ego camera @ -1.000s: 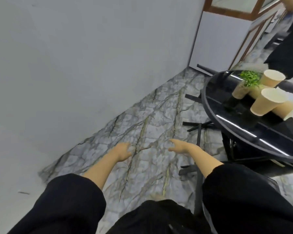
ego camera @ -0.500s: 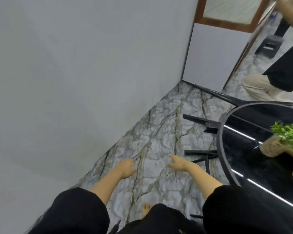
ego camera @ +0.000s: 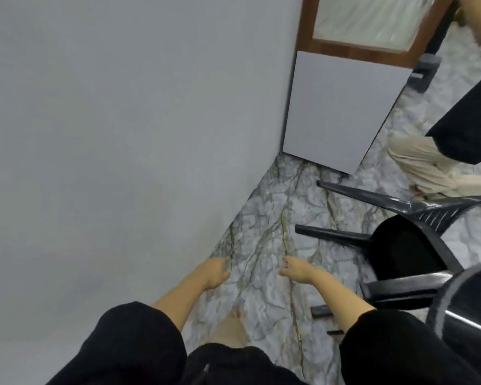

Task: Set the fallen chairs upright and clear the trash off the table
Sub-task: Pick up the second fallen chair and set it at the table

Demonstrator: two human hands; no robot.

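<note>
A black plastic chair [ego camera: 406, 245] lies on its side on the marble floor at the right, its legs pointing left toward the wall. Only the rim of the round black table [ego camera: 456, 295] shows at the lower right; the cups on it are out of view. My left hand [ego camera: 214, 273] hangs over the floor with fingers loosely curled and holds nothing. My right hand [ego camera: 295, 269] is stretched forward, fingers apart and empty, a short way left of the chair's legs and not touching them.
A grey wall [ego camera: 122, 134] runs close along the left. A wood-framed door with a grey panel [ego camera: 342, 107] stands ahead. Another person in beige trousers [ego camera: 428, 168] stands at the far right. My bare foot [ego camera: 231, 329] is on the floor below.
The view has swung left and up: the table with its cups and plant has slid out of sight, and the fallen chair has come into view. Both hands stay empty and outstretched.
</note>
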